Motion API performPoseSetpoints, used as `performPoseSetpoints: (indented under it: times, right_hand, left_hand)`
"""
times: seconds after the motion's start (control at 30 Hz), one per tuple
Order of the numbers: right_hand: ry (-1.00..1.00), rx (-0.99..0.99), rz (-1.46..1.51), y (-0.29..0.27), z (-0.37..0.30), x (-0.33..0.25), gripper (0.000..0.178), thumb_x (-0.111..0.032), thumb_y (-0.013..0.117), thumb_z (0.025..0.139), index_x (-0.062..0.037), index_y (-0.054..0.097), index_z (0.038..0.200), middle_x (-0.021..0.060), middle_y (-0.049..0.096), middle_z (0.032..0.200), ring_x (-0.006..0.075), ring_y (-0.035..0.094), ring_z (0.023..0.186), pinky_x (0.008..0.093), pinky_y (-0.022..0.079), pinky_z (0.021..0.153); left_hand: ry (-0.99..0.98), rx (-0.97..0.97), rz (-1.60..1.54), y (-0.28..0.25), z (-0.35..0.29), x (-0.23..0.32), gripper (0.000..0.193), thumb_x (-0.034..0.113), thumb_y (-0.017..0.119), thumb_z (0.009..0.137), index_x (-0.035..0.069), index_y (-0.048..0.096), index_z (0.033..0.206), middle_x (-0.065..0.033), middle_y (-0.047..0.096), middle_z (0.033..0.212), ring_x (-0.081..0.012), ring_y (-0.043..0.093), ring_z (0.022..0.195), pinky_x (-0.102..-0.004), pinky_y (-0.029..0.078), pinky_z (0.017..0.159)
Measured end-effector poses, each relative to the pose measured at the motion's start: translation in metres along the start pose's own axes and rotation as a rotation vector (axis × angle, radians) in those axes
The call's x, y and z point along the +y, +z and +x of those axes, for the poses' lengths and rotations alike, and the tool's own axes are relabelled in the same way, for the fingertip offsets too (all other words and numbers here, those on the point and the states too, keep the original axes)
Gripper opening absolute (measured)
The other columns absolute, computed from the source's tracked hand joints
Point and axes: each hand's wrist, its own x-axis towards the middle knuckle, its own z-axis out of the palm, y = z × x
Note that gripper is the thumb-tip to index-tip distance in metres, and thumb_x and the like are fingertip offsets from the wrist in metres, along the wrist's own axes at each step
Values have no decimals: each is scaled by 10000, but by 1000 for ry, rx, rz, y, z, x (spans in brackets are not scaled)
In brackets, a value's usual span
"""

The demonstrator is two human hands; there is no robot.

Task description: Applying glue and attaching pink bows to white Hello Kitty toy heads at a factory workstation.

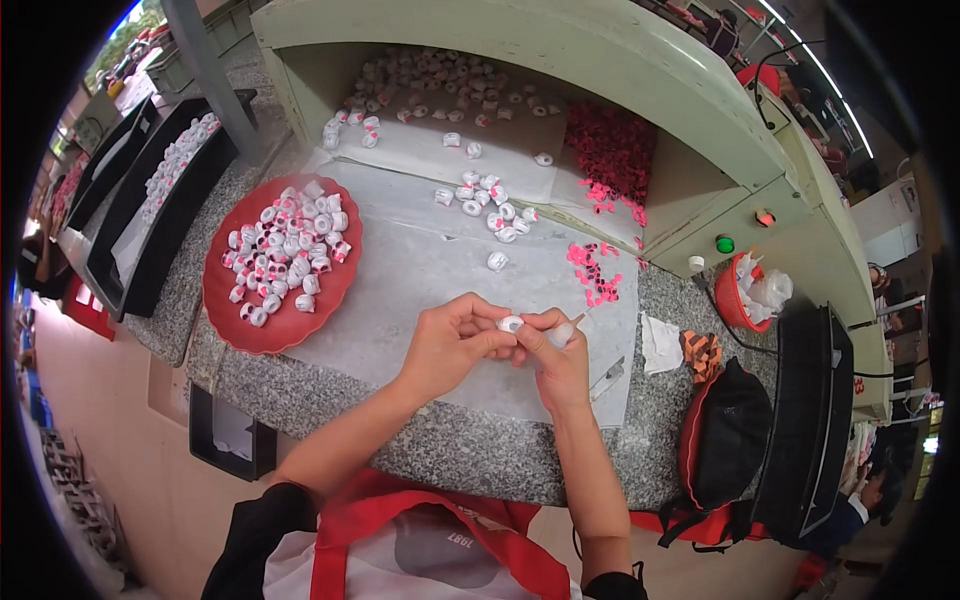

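Fingertips of my left hand [450, 345] pinch a small rounded white piece [510, 324] with a dark spot, above the paper-covered bench. My right hand [555, 368] touches the same piece with thumb and finger. A small translucent bottle [562, 335] with a thin tip is also tucked in the right hand's fingers. Beyond the hands, a single white piece [497, 261] lies apart from a loose cluster of white pieces [485, 195]. Small pink and dark parts [595, 272] are scattered to the right of it.
A red scalloped plate [225, 310] heaped with white and pink pieces stands at left. The pale green cabinet [560, 30] holds more white pieces and a pink pile [610, 150]. At right are a red basket [735, 300], a tweezer-like tool [608, 377] and a black pouch [730, 430].
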Motion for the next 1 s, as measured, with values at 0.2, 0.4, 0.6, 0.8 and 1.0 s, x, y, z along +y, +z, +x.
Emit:
performPoseSetpoints:
  times: [0.2, 0.4, 0.6, 0.8, 1.0]
  right_hand:
    - [19, 10, -148, 15, -10, -17, 133, -48, 610, 759, 3, 532, 854, 90, 601, 796, 110, 535, 591, 234, 443, 547]
    - [-83, 111, -378, -1, -1, -3, 247, -1, 602, 730, -37, 470, 936, 52, 512, 862, 94, 531, 662, 229, 460, 578]
    - [-250, 112, -467, -14, 2, 10, 314, 41, 531, 760, -55, 380, 1019, 34, 429, 843, 109, 506, 735, 242, 439, 680]
    - [-329, 253, -334, -13, -8, -14, 348, -1, 588, 763, -43, 390, 1047, 38, 511, 870, 93, 518, 796, 214, 423, 684]
    - [-292, 324, -166, -6, -20, -56, 239, -37, 609, 753, -20, 521, 975, 18, 542, 857, 72, 507, 773, 195, 407, 671]
  left_hand:
    - [273, 207, 585, -30, -16, 31, 188, -47, 587, 753, -35, 550, 937, -88, 623, 838, -112, 598, 694, -229, 493, 625]
    - [451, 553, 1434, -65, 21, 56, 257, -27, 575, 701, 48, 613, 944, -132, 524, 984, -236, 581, 710, -295, 482, 622]
    - [742, -138, 1396, -25, 86, -28, 357, -88, 521, 560, 7, 620, 889, -164, 522, 996, -304, 488, 958, -345, 445, 775]
    - [-189, 37, 2, -31, 44, 18, 261, 57, 480, 851, -58, 499, 1085, -168, 567, 1024, -240, 567, 937, -294, 499, 739]
    - [-98, 18, -296, -4, 10, 15, 321, -30, 526, 794, -63, 484, 1110, -179, 537, 1052, -231, 562, 952, -280, 481, 825]
